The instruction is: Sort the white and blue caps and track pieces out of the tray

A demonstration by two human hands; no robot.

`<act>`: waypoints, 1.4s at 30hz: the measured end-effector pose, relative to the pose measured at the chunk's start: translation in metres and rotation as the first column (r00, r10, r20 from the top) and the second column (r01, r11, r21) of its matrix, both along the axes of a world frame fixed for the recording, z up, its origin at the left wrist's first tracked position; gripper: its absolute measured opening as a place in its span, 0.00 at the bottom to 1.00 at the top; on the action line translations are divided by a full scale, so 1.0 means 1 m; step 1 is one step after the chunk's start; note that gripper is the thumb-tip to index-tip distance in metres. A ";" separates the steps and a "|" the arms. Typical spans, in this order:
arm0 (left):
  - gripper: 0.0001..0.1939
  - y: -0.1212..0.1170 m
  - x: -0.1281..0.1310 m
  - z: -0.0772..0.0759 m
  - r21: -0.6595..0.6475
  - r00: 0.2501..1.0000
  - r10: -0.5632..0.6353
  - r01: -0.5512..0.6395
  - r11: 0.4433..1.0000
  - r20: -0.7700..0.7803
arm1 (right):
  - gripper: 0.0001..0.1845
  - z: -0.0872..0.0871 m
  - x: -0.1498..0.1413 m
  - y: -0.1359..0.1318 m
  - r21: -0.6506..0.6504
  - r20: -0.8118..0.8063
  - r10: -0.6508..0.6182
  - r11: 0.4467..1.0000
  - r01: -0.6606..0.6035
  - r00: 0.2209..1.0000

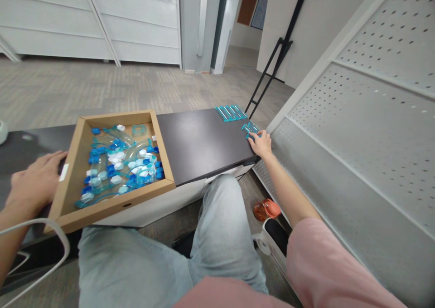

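Note:
My right hand [261,144] is at the far right end of the dark tabletop, its thumb and fingers closed on a small clear curved piece with blue ends. Similar short curved pieces [250,127] lie side by side just beyond my fingertips. Behind them, several straight clear tubes with blue ends [231,113] form a neat row. To the left stands an open cardboard box [163,160] of loose blue, white and clear plastic parts [118,158]. My left hand [37,178] rests beside the box's left wall, fingers stretched out; their tips are partly hidden.
The dark tabletop [197,140] runs between the box and the rows. A perforated white panel [340,135] stands close along the right. An orange bottle [265,209] is on the floor below my right arm. A white cable [63,240] loops at the lower left.

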State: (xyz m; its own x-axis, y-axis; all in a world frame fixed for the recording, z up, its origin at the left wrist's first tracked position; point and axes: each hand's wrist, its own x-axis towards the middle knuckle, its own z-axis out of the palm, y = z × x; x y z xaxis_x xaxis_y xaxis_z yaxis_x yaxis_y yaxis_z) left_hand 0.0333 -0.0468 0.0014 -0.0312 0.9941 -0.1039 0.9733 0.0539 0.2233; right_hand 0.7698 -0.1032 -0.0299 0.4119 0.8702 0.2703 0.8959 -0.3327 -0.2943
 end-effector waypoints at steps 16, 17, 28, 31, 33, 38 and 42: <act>0.41 -0.006 0.004 0.000 0.100 0.999 -0.010 0.005 0.995 0.050 | 0.24 0.033 -0.113 0.026 0.096 -0.022 0.357 0.930 -0.353 0.934; 0.39 -0.006 0.005 0.000 0.112 0.999 -0.004 -0.002 0.994 0.054 | 0.23 0.037 -0.138 0.032 0.076 -0.018 0.449 0.891 -0.447 0.893; 0.41 -0.001 0.007 -0.013 0.155 0.996 0.040 -0.052 0.986 0.082 | 0.10 0.051 -0.378 0.092 -0.185 -0.079 0.914 0.378 -0.907 0.397; 0.40 0.001 0.004 -0.019 0.180 0.993 0.039 -0.059 0.982 0.109 | 0.08 0.042 -0.387 0.095 -0.125 -0.126 0.920 0.356 -0.926 0.371; 0.41 0.002 0.003 -0.021 0.187 0.993 0.033 -0.055 0.981 0.118 | 0.12 0.039 -0.383 0.095 0.003 -0.189 0.903 0.394 -0.919 0.387; 0.40 0.001 0.005 -0.019 0.179 0.994 0.041 -0.059 0.982 0.104 | 0.22 0.046 -0.347 0.102 0.282 -0.323 0.824 0.554 -0.783 0.466; 0.39 -0.002 0.007 -0.012 0.163 0.995 0.050 -0.065 0.984 0.089 | 0.18 0.048 -0.287 0.110 0.338 -0.327 0.762 0.646 -0.684 0.558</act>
State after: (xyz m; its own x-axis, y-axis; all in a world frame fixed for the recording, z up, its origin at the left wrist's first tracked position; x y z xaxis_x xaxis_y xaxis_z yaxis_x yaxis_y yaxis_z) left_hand 0.0406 -0.0490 -0.0108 -0.0870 0.9946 0.0574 0.9469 0.0646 0.3151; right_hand 0.4823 0.0063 0.0179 -0.2385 0.8857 0.3984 0.5898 0.4580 -0.6651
